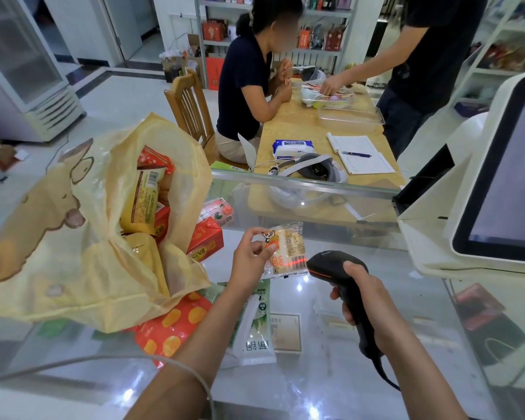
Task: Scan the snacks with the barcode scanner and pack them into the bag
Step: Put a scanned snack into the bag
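Observation:
My left hand (250, 253) holds a small clear-wrapped snack packet (287, 248) above the glass counter (331, 374). My right hand (365, 294) grips a black barcode scanner (331, 265), its head pointing left at the packet. A red scan line lies across the packet's barcode. A yellow plastic bag (73, 237) stands open at the left, with several snack packs inside. On the counter lie a red carton (205, 241), a pink carton (217, 210), a red-and-orange pouch (170, 328) and a green-and-white pack (256, 325).
A white checkout terminal (497, 189) stands at the right. A grey cable (103, 360) runs over my left forearm. Beyond the counter, a wooden table (291, 125) holds wipes, a notebook and trays; one person sits there, another stands. A wooden chair (188, 107) is behind the bag.

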